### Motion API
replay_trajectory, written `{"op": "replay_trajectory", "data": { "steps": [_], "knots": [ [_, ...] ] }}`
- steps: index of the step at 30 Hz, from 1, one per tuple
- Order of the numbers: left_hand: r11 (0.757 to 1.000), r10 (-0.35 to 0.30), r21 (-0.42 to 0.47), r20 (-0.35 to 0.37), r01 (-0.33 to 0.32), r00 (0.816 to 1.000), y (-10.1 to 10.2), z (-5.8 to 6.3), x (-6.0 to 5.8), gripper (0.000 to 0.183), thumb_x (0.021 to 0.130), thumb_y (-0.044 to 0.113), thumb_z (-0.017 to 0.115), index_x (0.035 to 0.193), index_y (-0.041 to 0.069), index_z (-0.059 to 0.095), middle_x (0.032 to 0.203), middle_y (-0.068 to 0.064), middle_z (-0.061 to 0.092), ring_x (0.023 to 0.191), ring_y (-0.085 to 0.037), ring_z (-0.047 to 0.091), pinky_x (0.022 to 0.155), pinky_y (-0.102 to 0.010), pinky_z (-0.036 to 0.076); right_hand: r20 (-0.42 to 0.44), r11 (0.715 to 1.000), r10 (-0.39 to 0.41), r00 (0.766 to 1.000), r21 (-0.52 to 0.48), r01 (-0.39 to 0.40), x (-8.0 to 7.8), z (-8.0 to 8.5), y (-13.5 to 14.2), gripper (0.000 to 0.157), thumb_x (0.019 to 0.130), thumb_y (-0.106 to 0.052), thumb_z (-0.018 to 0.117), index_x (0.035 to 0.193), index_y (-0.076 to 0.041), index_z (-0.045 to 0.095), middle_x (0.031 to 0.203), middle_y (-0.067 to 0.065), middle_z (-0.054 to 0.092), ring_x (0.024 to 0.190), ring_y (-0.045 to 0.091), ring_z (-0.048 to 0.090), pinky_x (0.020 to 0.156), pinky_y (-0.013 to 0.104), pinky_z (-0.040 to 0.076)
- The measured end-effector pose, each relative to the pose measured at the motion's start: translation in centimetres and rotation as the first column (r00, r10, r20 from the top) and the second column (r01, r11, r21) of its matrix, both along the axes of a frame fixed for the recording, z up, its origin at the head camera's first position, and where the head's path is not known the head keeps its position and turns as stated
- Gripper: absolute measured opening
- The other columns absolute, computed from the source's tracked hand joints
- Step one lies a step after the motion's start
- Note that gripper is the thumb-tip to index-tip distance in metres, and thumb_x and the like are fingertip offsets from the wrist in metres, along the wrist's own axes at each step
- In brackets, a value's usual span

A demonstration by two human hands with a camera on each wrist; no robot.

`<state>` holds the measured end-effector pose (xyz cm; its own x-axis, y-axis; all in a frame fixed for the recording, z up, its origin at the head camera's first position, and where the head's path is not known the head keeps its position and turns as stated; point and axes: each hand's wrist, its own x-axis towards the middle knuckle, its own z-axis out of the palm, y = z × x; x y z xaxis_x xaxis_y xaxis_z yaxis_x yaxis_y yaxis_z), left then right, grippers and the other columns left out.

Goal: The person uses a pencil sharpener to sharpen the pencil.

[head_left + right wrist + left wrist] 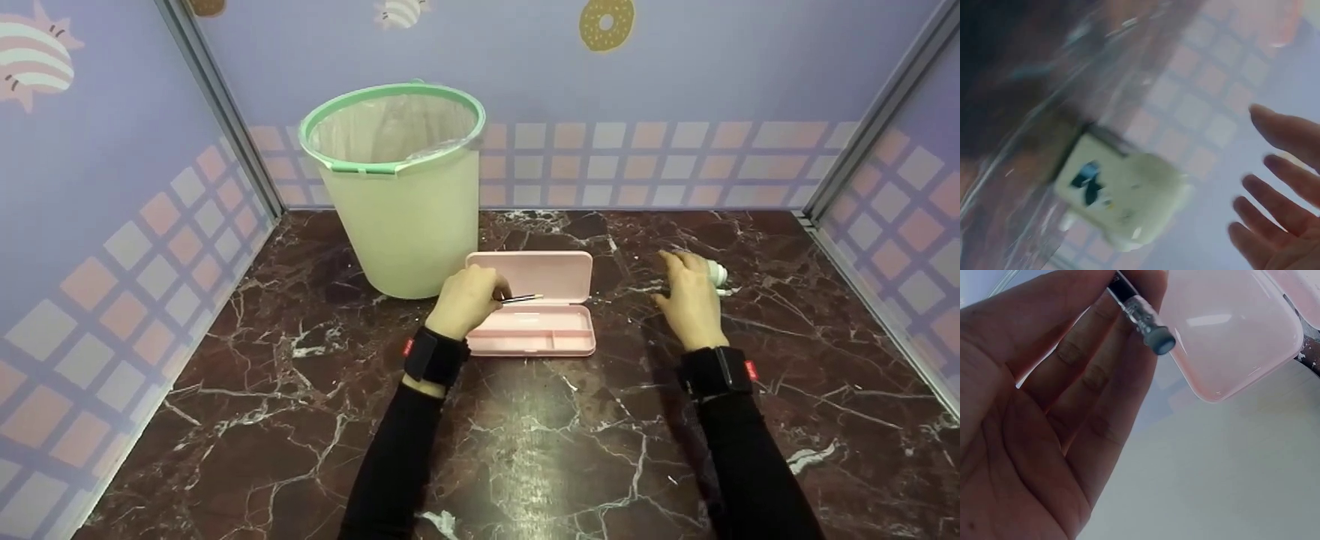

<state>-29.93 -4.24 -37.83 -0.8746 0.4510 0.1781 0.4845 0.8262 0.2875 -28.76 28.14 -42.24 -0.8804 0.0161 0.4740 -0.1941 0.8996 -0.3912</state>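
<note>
My left hand (466, 296) pinches a dark pencil (525, 298) between thumb and fingers, above an open pink pencil case (525, 343). In the left wrist view, the pencil's metal band and eraser end (1154, 334) stick out from the fingertips. The case's lid (551, 274) stands raised at the back, and its tray has divided compartments. Over to the right, my right hand (690, 296) has its fingers spread, close to a small white animal-shaped thing (718, 272). The right wrist view shows this white thing (1123, 197) apart from the fingers, with a dark blue bow-like mark; its kind is unclear.
A tall pale green bin (412, 225) with a green rim and clear liner stands behind and left of the pencil case. Patterned panels (675, 90) enclose the dark marble-patterned tabletop (300, 435) at the back and sides.
</note>
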Motion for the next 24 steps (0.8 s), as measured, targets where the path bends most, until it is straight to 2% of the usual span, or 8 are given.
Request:
{"op": "replay_trajectory", "data": {
  "steps": [6, 11, 14, 17, 21, 24],
  "knots": [
    [1.000, -0.001, 0.002, -0.009, 0.001, 1.000, -0.1, 0.0, 0.0, 0.014, 0.081, 0.006, 0.076, 0.093, 0.013, 0.079, 0.088, -0.003, 0.076, 0.086, -0.026, 0.072, 0.076, -0.044, 0.057, -0.003, 0.999, -0.017, 1.000, 0.036, 0.017, -1.5, -1.5, 2.6, 0.072, 0.070, 0.010, 0.078, 0.135, 0.010, 0.048, 0.135, 0.034, 0.048, 0.130, 0.050, 0.040, 0.114, 0.057, 0.031],
    [1.000, -0.004, 0.005, -0.005, 0.004, 1.000, -0.1, 0.1, 0.0, 0.015, 0.081, 0.005, 0.076, 0.094, 0.013, 0.079, 0.088, -0.004, 0.076, 0.086, -0.026, 0.072, 0.076, -0.043, 0.057, 0.068, 0.999, -0.019, 0.998, 0.051, 0.016, -2.7, -1.8, 4.4, 0.070, 0.071, 0.013, 0.076, 0.134, 0.014, 0.046, 0.133, 0.038, 0.047, 0.128, 0.053, 0.040, 0.112, 0.061, 0.031],
    [1.000, -0.003, 0.008, 0.006, 0.003, 1.000, -0.1, 0.1, -0.1, 0.015, 0.081, 0.006, 0.076, 0.094, 0.013, 0.079, 0.089, -0.004, 0.077, 0.086, -0.026, 0.072, 0.077, -0.043, 0.057, 0.114, 0.998, 0.001, 0.993, 0.066, -0.008, -3.2, -1.7, 5.2, 0.066, 0.072, 0.014, 0.074, 0.133, 0.016, 0.047, 0.131, 0.040, 0.049, 0.125, 0.056, 0.044, 0.111, 0.064, 0.031],
    [1.000, -0.004, 0.012, 0.007, 0.004, 1.000, -0.1, 0.1, -0.1, 0.014, 0.082, 0.006, 0.076, 0.094, 0.012, 0.079, 0.088, -0.005, 0.077, 0.086, -0.026, 0.072, 0.077, -0.042, 0.057, 0.159, 0.995, 0.027, 0.987, 0.095, -0.043, -3.6, -1.3, 5.8, 0.061, 0.075, 0.012, 0.074, 0.130, 0.016, 0.050, 0.127, 0.041, 0.052, 0.119, 0.057, 0.049, 0.106, 0.065, 0.036],
    [1.000, -0.004, 0.012, 0.010, 0.004, 1.000, -0.2, 0.1, -0.1, 0.015, 0.081, 0.005, 0.075, 0.094, 0.012, 0.079, 0.087, -0.005, 0.076, 0.085, -0.026, 0.072, 0.076, -0.043, 0.057, 0.219, 0.987, 0.072, 0.973, 0.128, -0.102, -4.2, -0.6, 6.5, 0.053, 0.078, 0.006, 0.076, 0.125, 0.016, 0.054, 0.121, 0.040, 0.056, 0.110, 0.056, 0.054, 0.095, 0.064, 0.044],
    [1.000, -0.001, 0.011, 0.016, 0.001, 1.000, -0.3, 0.1, -0.1, 0.015, 0.081, 0.005, 0.076, 0.094, 0.012, 0.079, 0.088, -0.005, 0.076, 0.085, -0.027, 0.072, 0.076, -0.043, 0.057, 0.254, 0.983, 0.096, 0.962, 0.127, -0.132, -4.6, -0.2, 6.8, 0.049, 0.078, 0.004, 0.076, 0.121, 0.016, 0.057, 0.117, 0.039, 0.059, 0.106, 0.056, 0.057, 0.091, 0.063, 0.046]
  ]
}}
